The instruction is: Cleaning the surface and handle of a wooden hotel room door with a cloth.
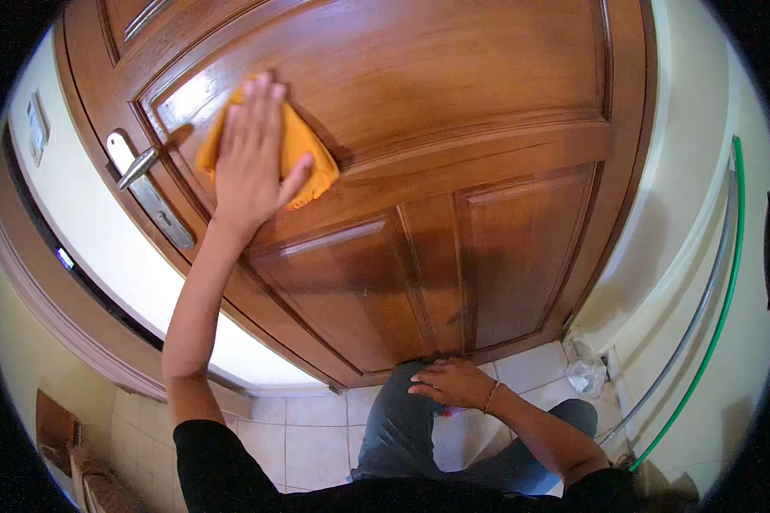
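Note:
My left hand (250,167) presses an orange cloth (304,145) against the brown wooden door (453,77), its fingers stretched upward over the fabric and slightly blurred. The cloth lies across the lower left of the door's large upper panel, and its edges stick out on both sides of the hand. Just left of it are the silver lever handle (139,168) and its metal plate (164,215). Low in the view, my right hand (453,382) rests on my bent knee in grey trousers (393,427). Nothing is in it, and its fingers lie loosely apart.
A green hose (735,256) and a grey hose (701,321) run down the right wall. A clear plastic bag (587,376) lies on the tiled floor (308,412) in the corner by the door. On the left wall is a switch plate (38,126).

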`<state>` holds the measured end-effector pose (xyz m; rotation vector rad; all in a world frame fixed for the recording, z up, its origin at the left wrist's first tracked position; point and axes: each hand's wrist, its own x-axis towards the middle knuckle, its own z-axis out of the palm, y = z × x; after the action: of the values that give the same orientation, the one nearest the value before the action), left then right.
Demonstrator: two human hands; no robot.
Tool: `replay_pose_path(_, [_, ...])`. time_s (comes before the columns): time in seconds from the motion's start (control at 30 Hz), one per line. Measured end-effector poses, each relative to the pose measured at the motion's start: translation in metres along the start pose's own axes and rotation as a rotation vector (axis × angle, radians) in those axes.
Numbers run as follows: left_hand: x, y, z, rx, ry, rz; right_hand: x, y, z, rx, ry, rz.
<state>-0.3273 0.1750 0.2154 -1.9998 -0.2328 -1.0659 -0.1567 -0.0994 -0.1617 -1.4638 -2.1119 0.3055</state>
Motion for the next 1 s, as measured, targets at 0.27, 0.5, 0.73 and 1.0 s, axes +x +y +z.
replay_pose_path(0.27, [0.044,0.009,0.000,0.017,0.110,-0.045,-0.008,-0.005,-0.018,-0.018,-0.025,0.032])
replay_pose_path(0.5, [0.069,0.039,0.010,-0.019,0.056,-0.002,-0.016,0.003,-0.018,-0.035,0.025,0.003])
replay_pose_path(0.73, [0.114,0.066,0.017,-0.048,-0.037,0.183,-0.015,-0.001,-0.023,0.008,0.039,-0.024])
replay_pose_path(1.0, [0.163,0.121,0.035,-0.149,-0.037,0.308,-0.022,0.019,-0.011,0.051,0.098,-0.027])
